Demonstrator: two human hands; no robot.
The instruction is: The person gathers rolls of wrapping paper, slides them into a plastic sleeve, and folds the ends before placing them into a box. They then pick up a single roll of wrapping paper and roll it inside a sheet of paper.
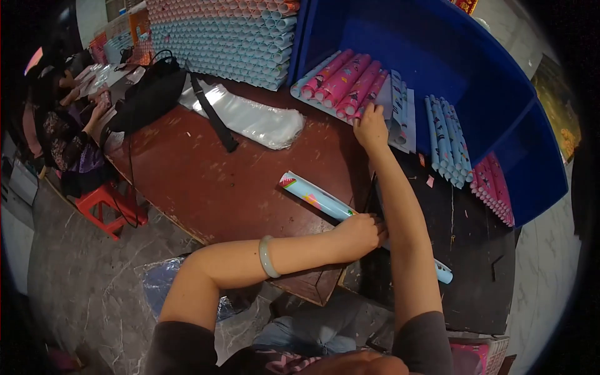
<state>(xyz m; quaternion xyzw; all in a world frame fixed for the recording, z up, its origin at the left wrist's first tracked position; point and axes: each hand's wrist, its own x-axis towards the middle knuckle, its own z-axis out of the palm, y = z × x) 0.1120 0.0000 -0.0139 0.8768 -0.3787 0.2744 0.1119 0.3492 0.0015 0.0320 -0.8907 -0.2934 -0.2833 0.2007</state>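
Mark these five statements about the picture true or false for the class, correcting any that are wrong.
1. The left hand is on a light-blue roll. True.
2. The right hand is at the black bag. False: it is at the pink rolls.
3. A pale bangle circles the left arm. True.
4. Clear plastic sleeves lie on the reddish-brown table. True.
5. The stool is green. False: it is red.
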